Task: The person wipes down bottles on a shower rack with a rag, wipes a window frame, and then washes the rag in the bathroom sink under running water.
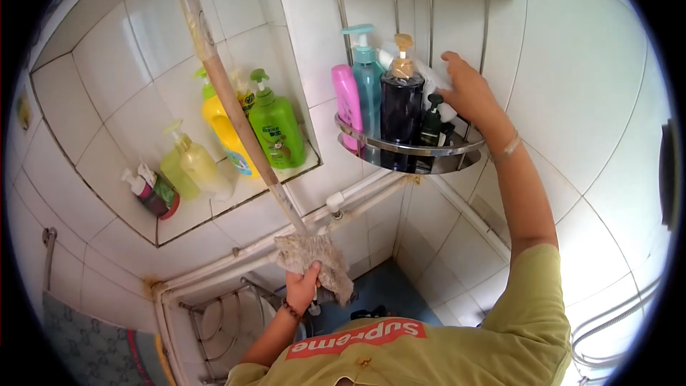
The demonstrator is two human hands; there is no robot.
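My left hand (304, 287) is closed on a beige, shaggy cleaning cloth (314, 257), its thumb pressed over the fabric. The lower end of a long wooden pole (246, 129) meets the cloth's top edge. At the metal corner shelf (407, 149), my right hand (471, 93) reaches in with fingers apart, beside a white tube-like package (432, 82); the fingertips look to touch or nearly touch it. On that shelf also stand a dark pump bottle (401, 111), a teal pump bottle (366, 78), a pink bottle (346, 104) and a small dark green bottle (431, 125).
A tiled niche at left holds a green pump bottle (276, 129), a yellow bottle (227, 132) and pale yellow bottles (204, 164). White pipes (236, 254) run along the wall below. A grey towel (93, 343) hangs lower left; a shower hose (607, 322) hangs lower right.
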